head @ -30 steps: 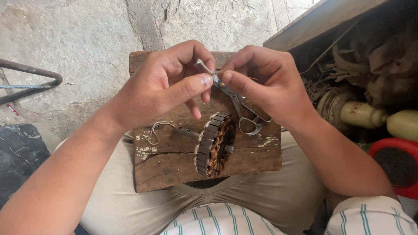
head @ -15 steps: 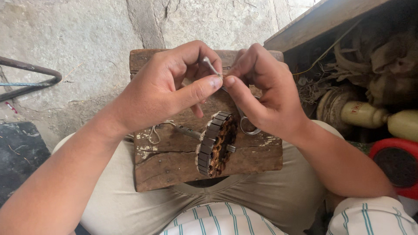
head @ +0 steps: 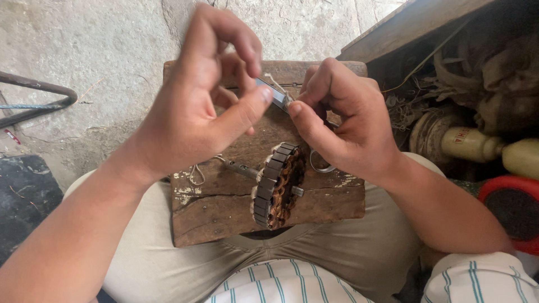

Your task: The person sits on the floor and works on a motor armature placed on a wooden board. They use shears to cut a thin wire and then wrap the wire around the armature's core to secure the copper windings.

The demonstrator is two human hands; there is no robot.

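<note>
A wooden board (head: 213, 210) lies across my lap. On it a ring-shaped motor stator (head: 278, 185) with copper windings stands on edge on a short shaft. My right hand (head: 348, 123) grips small scissors (head: 274, 93); one handle loop (head: 321, 166) shows below the palm and the blades point left. My left hand (head: 191, 112) is raised over the board's far end. Its thumb tip touches the blades, and its fingers pinch a thin wire (head: 276, 82) that runs to my right thumb. A loose wire loop (head: 196, 174) lies on the board.
A bent metal rod (head: 39, 90) rests on the concrete floor at the left, with a dark slab (head: 25, 196) below it. At the right stands a wooden crate (head: 393, 33) of tangled wire and scrap, a cream cylinder (head: 477, 143) and a red round container (head: 511, 207).
Both hands have stayed together over the board's far end. The scissors, earlier pointing down toward the stator, now lie with their blades between my two thumbs. The stator has not moved.
</note>
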